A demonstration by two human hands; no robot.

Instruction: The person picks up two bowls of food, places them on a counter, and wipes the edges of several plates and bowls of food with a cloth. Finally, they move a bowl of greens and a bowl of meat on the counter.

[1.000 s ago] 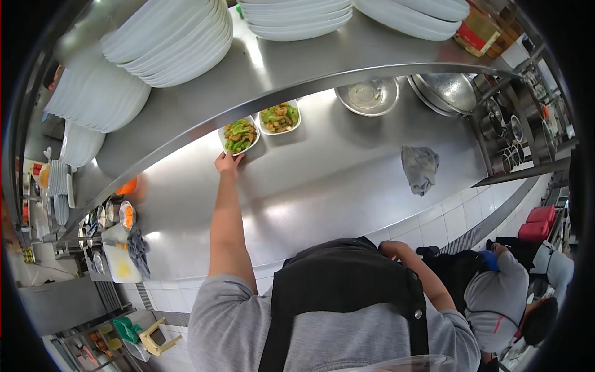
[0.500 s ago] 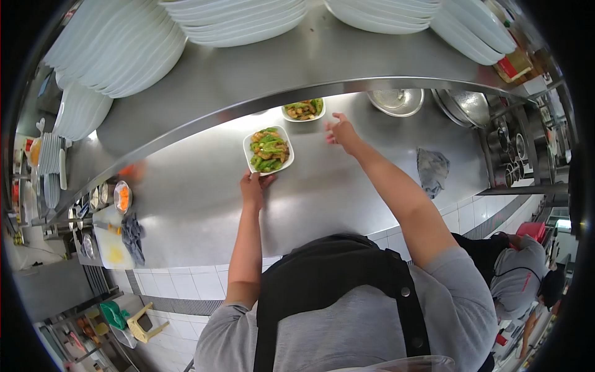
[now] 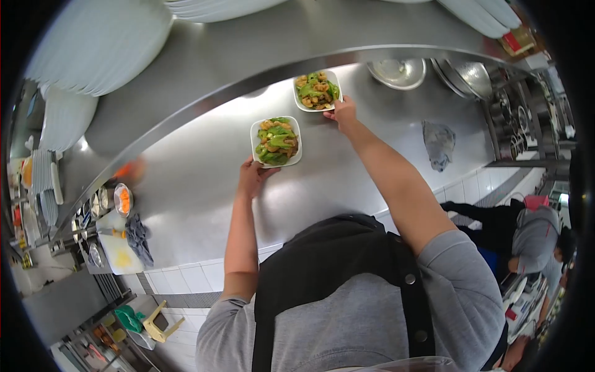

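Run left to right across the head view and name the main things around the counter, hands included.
Dark cloth, left hand, nearer food dish, farther food dish, right hand, open metal bowl, light grey cloth.

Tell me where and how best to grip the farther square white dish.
Probably the near rim of the farther dish, right hand coming from the near side: heaped stir-fry fills its middle, and the shelf overhangs near its far side.

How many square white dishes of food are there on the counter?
2. The near dish is at the left hand; the far dish is at the right hand, closer to the shelf. Others could be hidden beneath the shelf.
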